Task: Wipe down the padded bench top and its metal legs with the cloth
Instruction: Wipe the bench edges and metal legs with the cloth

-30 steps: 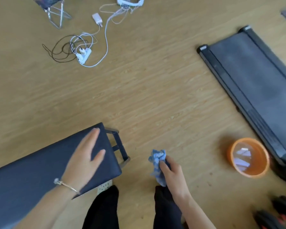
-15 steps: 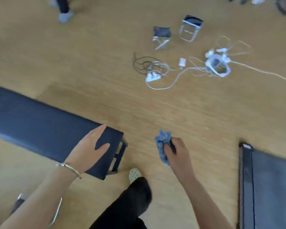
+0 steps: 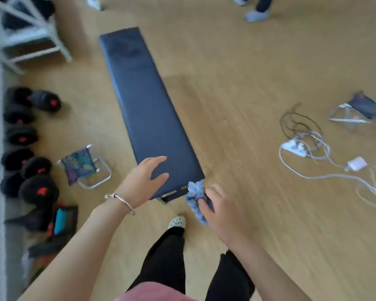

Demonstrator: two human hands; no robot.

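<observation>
Cloth [image 3: 195, 197] has closed on the bench. A second ago your right hand [image 3: 223, 211] held it bunched over the floor [image 3: 248, 83], well clear of the pad. Now it sits at the near right corner of the bench top [image 3: 148, 105], seemingly touching the edge, though blur makes contact hard to confirm. That hand grips it, fingers curled round the wad. Your left hand [image 3: 144, 181] stays flat, fingers straight, on the near end of the pad. You have swung round, so the bench now runs lengthwise away from you. Wiping looks about to start, with the top and metal legs [image 3: 162, 200] probably still to do.
</observation>
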